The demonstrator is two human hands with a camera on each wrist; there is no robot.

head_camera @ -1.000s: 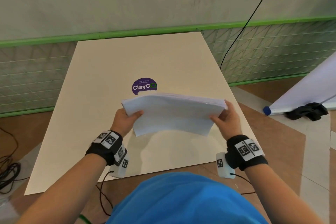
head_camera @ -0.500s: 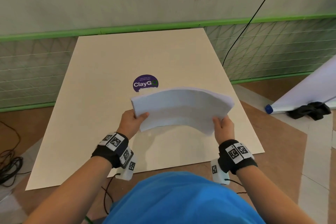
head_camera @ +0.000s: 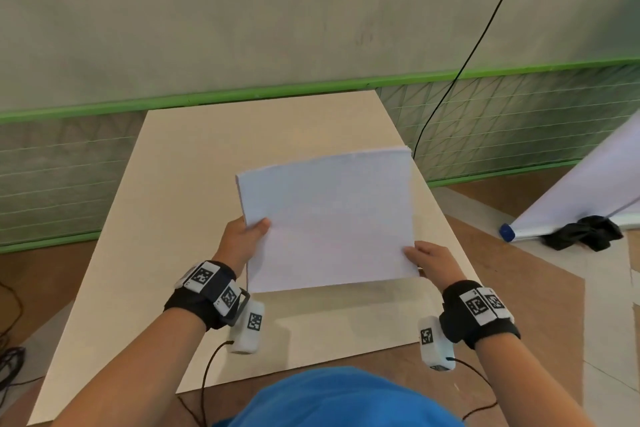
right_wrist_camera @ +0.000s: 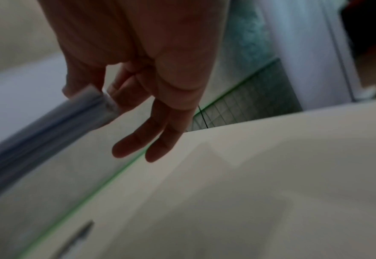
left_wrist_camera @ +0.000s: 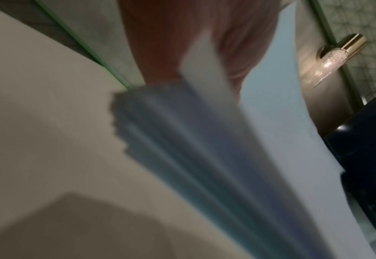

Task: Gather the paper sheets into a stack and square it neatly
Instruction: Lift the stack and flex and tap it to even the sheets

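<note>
A grey-green wall (head_camera: 242, 10) with a green rail (head_camera: 242, 95) fills the far side, and a thin black cable (head_camera: 460, 73) runs down across it. Below lies a pale beige board (head_camera: 194, 204), spread on a brown floor (head_camera: 540, 305). To the far right a white rolled sheet with a blue end cap (head_camera: 506, 231) leans in, and a crumpled black cloth (head_camera: 585, 232) lies against it.

The paper stack (head_camera: 329, 218) is held in the air above the middle of the board, clear of its surface, tilted so its broad white face is turned toward the head camera. Its shadow falls on the board just below the near edge. In the left wrist view the sheet edges (left_wrist_camera: 182, 140) look stepped and uneven, though that picture is blurred.

The left hand (head_camera: 242, 239) grips the stack's left edge near the lower corner, thumb on the front face and fingers hidden behind. The right hand (head_camera: 431, 262) pinches the lower right corner: the right wrist view shows the thumb and nearer fingers (right_wrist_camera: 124, 92) clamped on the corner while two other fingers hang straight and free below it.

Black wrist straps carry white coded markers (head_camera: 202, 276), and small white camera units hang under each wrist
</note>
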